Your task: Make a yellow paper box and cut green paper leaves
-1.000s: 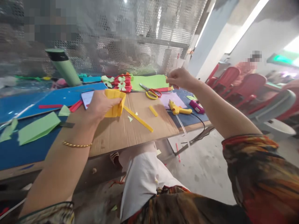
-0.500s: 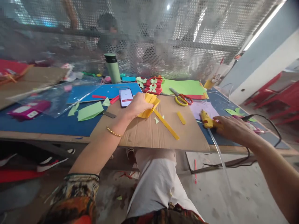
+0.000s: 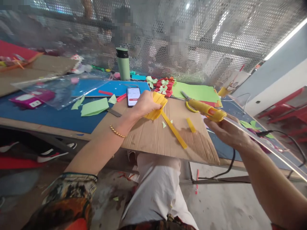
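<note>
My left hand (image 3: 146, 103) grips a folded yellow paper piece (image 3: 155, 107) above the cardboard sheet (image 3: 146, 137). A long yellow strip (image 3: 174, 130) slants down to the right from beside that piece. My right hand (image 3: 225, 129) holds a yellow glue gun (image 3: 207, 110) raised over the cardboard's right edge, its nozzle pointing left. A clear glue stick (image 3: 261, 140) runs back from the gun over my forearm. Scissors (image 3: 191, 107) lie partly hidden behind the gun. A short yellow strip (image 3: 191, 125) and small green scraps (image 3: 164, 124) rest on the cardboard.
A phone (image 3: 133, 96) lies beyond my left hand, with a green bottle (image 3: 123, 65) behind it. Red and green paper bows (image 3: 164, 87) and green sheets (image 3: 195, 92) are at the back. Folded green paper (image 3: 95, 107) sits left; a black cable (image 3: 232, 166) hangs over the table edge.
My right hand has lifted the glue gun off the table and brought it left, with the glue stick now trailing to the right. My left hand keeps its hold on the yellow paper.
</note>
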`<action>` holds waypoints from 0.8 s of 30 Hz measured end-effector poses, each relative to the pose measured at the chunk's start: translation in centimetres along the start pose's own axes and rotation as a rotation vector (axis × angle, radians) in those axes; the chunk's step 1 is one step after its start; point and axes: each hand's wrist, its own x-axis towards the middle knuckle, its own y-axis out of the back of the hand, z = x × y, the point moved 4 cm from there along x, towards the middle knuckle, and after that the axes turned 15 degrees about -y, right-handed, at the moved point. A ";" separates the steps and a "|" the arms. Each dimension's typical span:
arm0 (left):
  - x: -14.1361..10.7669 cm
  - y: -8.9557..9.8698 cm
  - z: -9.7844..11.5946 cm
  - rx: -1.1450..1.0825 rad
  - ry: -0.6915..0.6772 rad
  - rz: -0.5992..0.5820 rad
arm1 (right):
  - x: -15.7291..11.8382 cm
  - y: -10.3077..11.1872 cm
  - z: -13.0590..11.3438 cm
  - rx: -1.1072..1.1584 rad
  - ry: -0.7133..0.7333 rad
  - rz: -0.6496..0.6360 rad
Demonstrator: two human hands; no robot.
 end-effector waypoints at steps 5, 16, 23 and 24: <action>0.1 0.3 0.8 0.101 -0.030 -0.028 | 0.6 -2.1 -4.3 0.019 0.255 -0.057; -0.4 0.2 2.6 0.306 0.061 -0.098 | 1.2 -3.2 -5.1 -0.025 0.370 -0.070; -0.2 0.1 1.6 0.190 -0.035 -0.077 | 1.2 -3.2 -5.1 -0.046 0.353 -0.095; -0.2 0.1 1.5 0.185 -0.040 -0.076 | 1.2 -3.2 -5.2 -0.050 0.354 -0.098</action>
